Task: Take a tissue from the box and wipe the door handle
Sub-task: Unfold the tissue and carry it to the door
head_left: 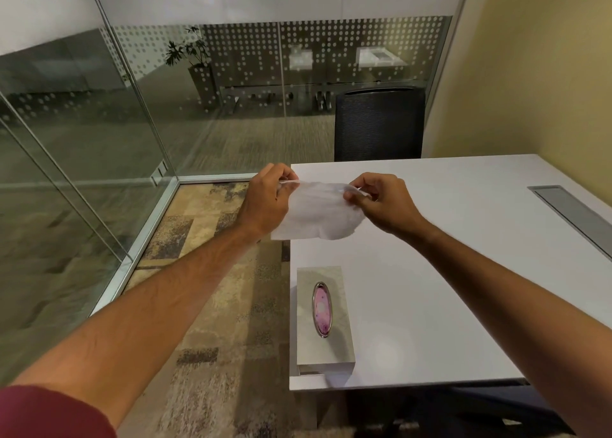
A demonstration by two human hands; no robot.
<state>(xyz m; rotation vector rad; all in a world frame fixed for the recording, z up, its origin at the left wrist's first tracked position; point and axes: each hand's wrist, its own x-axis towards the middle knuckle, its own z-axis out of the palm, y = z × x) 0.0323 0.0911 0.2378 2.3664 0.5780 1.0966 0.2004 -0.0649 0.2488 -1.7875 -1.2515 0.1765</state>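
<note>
A white tissue hangs spread out in the air above the near left part of the white table. My left hand pinches its upper left corner and my right hand pinches its upper right corner. Below them, a grey rectangular tissue box with an oval metal-rimmed opening showing pink stands at the table's left front edge. No door handle is in view.
Glass partition walls with a metal floor frame run along the left and back. A dark mesh office chair stands at the table's far end. A grey cable slot sits in the table at right. Patterned carpet covers the floor at left.
</note>
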